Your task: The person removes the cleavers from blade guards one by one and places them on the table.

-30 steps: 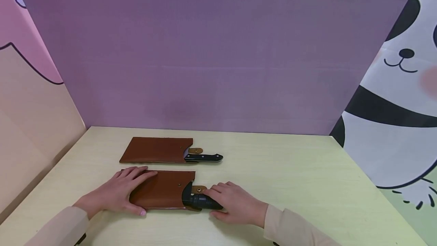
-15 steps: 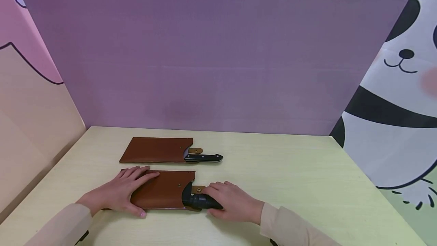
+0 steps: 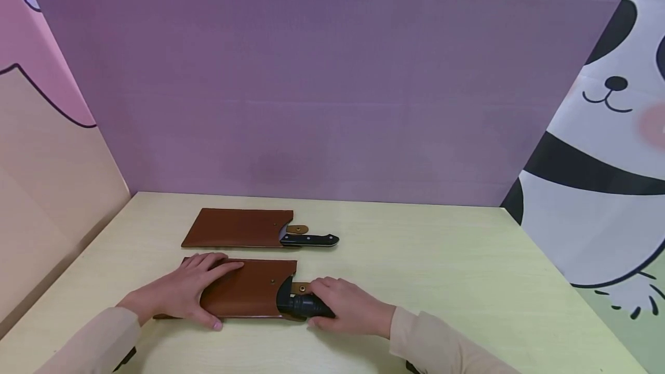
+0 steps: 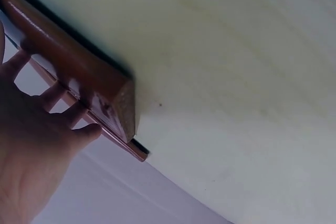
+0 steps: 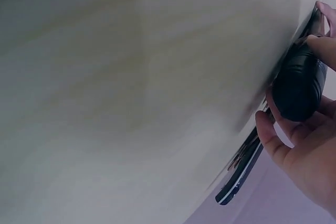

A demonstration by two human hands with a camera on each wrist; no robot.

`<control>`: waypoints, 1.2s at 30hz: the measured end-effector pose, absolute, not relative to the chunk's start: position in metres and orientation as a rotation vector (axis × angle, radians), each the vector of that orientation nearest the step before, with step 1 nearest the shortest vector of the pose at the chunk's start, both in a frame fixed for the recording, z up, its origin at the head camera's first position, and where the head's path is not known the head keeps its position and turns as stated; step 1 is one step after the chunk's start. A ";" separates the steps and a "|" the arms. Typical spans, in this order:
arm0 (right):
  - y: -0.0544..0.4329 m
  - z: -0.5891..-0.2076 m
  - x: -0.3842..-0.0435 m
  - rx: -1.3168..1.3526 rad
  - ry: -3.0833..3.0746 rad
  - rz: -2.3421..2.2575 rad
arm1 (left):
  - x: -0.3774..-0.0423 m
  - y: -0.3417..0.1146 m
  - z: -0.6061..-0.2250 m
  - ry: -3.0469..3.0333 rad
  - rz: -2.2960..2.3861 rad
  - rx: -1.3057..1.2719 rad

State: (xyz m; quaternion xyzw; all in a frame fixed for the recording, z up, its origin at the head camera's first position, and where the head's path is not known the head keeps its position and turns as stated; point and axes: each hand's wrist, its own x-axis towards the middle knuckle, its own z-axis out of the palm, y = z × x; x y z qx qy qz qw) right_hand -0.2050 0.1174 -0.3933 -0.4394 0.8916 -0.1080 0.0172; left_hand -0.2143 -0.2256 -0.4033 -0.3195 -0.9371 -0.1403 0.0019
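Note:
A brown leather sheath [image 3: 249,287] lies flat near the front of the table. Out of its right end sticks a thick black handle [image 3: 306,305] with ribbed rings; whatever it belongs to is hidden inside. My left hand [image 3: 184,290] rests across the sheath's left part, fingers spread over the top and thumb at the near edge. With thumb and fingers, my right hand [image 3: 353,307] grips the end of the black handle. A tan snap strap [image 3: 300,288] shows just above the handle. In the right wrist view, fingers curl under the handle's rounded end [image 5: 298,95].
Behind lies a second brown sheath [image 3: 239,228], holding a knife whose riveted black handle [image 3: 312,240] points right. The pale table [image 3: 441,270] extends to the right. A purple backdrop [image 3: 322,85] stands at the back, with printed panels on both sides.
My right hand has slid slightly left along the black handle. My left hand has shifted a little to the right on the sheath. Both sheaths stay in place.

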 end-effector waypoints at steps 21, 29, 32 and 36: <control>0.116 -0.399 -0.209 -1.260 2.653 -0.488 | -0.219 -0.226 -0.404 -2.897 -0.369 -0.992; 0.115 -0.397 -0.208 -1.246 2.645 -0.511 | -0.218 -0.226 -0.404 -2.879 -0.344 -0.972; 0.115 -0.397 -0.208 -1.250 2.646 -0.512 | -0.218 -0.226 -0.405 -2.882 -0.337 -0.963; 0.115 -0.397 -0.208 -1.244 2.643 -0.521 | -0.217 -0.226 -0.405 -2.879 -0.333 -0.958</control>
